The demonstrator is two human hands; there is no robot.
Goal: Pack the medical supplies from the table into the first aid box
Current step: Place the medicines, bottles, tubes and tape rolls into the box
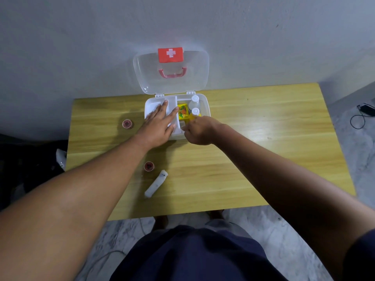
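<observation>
Leftmost, one small red tape roll (127, 124) on the table (263, 138), just beside the first aid box (205, 104) and nearest the left hand (157, 124). Further toward the person, a second red roll (149, 166) and, touching nothing, a white bandage roll (156, 182) with its long axis running diagonally, near end low-left, far end up-right (both well apart from either hand, though closer to the left arm). Then the left hand itself: flat, fingers (165, 104) spread wide, pressing down on the white tray over the box's left half, gripping nothing. Inside the right half, a yellow packet (182, 111) and two white-capped bottles (195, 104) standing upright. Rightmost, the right hand (199, 129) curled nearly closed over the box's near edge, fingertips tucked down beside the yellow packet; cannot tell whether anything is pinched there. Likely next: left hand back and down for the rolls, lid (171, 69) standing open against the wall
</observation>
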